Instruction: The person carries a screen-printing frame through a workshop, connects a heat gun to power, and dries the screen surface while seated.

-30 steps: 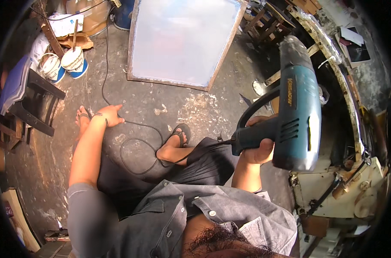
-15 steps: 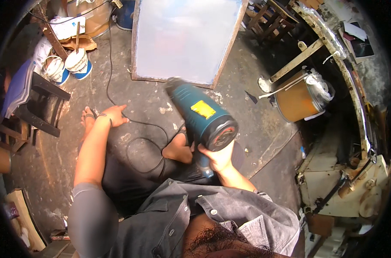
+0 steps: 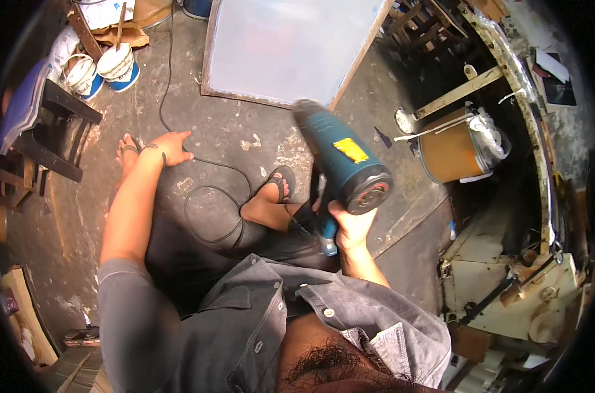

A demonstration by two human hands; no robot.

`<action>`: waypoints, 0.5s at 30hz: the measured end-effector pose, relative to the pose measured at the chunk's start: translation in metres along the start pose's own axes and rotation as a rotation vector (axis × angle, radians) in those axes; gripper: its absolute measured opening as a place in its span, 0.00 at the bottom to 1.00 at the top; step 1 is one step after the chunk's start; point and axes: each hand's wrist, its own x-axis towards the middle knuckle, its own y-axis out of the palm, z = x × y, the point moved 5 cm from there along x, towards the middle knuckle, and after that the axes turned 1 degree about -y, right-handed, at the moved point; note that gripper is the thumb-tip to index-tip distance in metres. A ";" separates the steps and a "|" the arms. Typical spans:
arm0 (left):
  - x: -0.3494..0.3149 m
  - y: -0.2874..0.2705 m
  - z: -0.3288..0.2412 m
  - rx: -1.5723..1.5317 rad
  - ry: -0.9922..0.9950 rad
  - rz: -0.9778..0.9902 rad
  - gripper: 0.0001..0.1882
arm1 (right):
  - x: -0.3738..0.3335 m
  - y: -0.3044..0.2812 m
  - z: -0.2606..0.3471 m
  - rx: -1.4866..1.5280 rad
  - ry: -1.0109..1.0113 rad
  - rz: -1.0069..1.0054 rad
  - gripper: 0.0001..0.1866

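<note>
A teal heat gun (image 3: 333, 147) with a yellow label is in my right hand (image 3: 355, 229), whose fingers wrap its handle. The nozzle end, slightly blurred, points up and left, over the lower edge of a framed pale screen (image 3: 291, 46). This screen has a wooden rim and a whitish, bluish-tinged surface. My left hand (image 3: 170, 148) is stretched out on the left, above my sandalled foot, index finger and thumb apart. A black cord (image 3: 222, 165) passes behind or under that hand and lies in a loop on the floor; I see no grip on it.
Two white-and-blue paint buckets (image 3: 119, 67), one with a stick, stand at the upper left by a dark stool (image 3: 55, 134). On the right are a brown drum (image 3: 451, 154), a wooden beam frame (image 3: 533, 118) and a pale machine-like box (image 3: 507, 288). My other sandalled foot (image 3: 271, 196) is near the cord loop.
The heat gun and my right hand have swung right, its nozzle shifting along the screen's lower edge. My view has shifted slightly, and more of my right foot shows. My left hand stays extended.
</note>
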 end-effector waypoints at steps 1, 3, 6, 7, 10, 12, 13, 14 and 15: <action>-0.002 -0.002 -0.001 0.002 -0.006 0.008 0.39 | 0.000 0.008 0.024 0.156 0.036 0.024 0.25; 0.004 0.002 0.002 0.013 0.008 0.007 0.39 | -0.004 -0.005 0.027 0.048 -0.187 -0.095 0.23; 0.005 0.003 0.004 0.030 0.001 0.011 0.40 | -0.002 -0.008 0.038 -0.009 -0.306 -0.135 0.22; 0.005 0.002 0.004 0.028 0.000 0.007 0.40 | 0.001 -0.006 0.044 -0.021 -0.337 -0.133 0.23; 0.005 0.003 0.004 0.044 -0.022 0.012 0.40 | 0.014 0.003 0.060 -0.062 -0.368 -0.097 0.27; 0.006 0.004 0.003 0.033 -0.015 0.021 0.40 | 0.025 0.011 0.070 0.008 -0.476 -0.044 0.29; 0.007 0.008 0.006 0.035 -0.020 0.012 0.40 | 0.030 0.019 0.078 0.067 -0.486 0.008 0.33; 0.008 0.008 0.006 0.036 -0.028 0.004 0.40 | 0.036 0.023 0.085 0.076 -0.491 0.014 0.33; 0.008 0.008 0.006 0.034 -0.017 0.002 0.40 | 0.041 0.029 0.095 0.105 -0.553 0.057 0.34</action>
